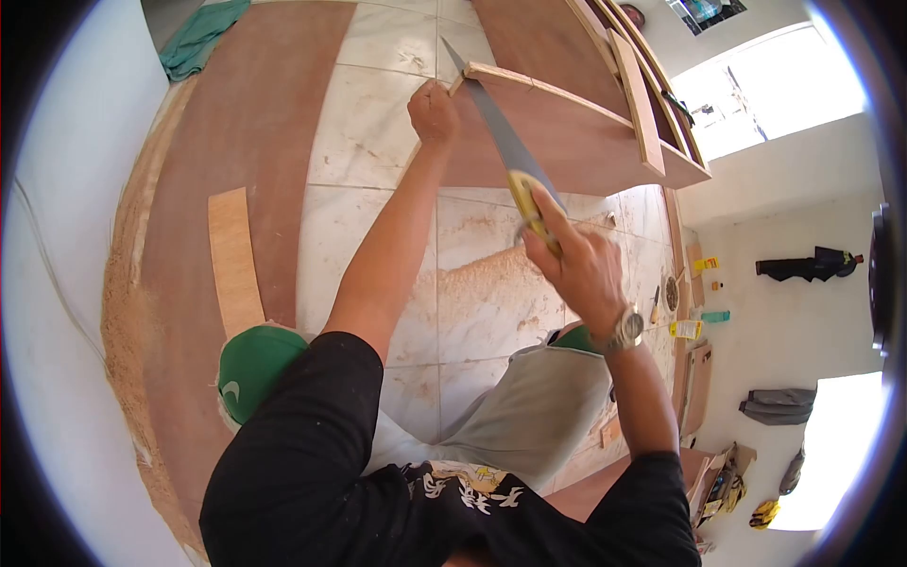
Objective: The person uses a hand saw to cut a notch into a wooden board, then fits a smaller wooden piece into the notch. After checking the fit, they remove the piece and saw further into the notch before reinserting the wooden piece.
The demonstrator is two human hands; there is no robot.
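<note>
My right hand (581, 269) is wrapped round the yellow handle of a handsaw (510, 142). Its long grey blade slants up and to the left, crossing the corner of a reddish-brown wooden panel (539, 137) with a pale edge strip. Close beside the blade, my left hand (436, 113) is closed on the end of that panel; its fingertips are partly hidden. The panel stands raised above the tiled floor, and whether the teeth are inside a cut is too small to tell.
Sawdust lies over the floor tiles (378, 123). At left, a loose wood strip (236, 255) rests on a long brown board (255, 104), with a green cloth (200, 38) at its far end. More framed panels (638, 99) lean at upper right. Green kneepads (260, 369) cover my knees.
</note>
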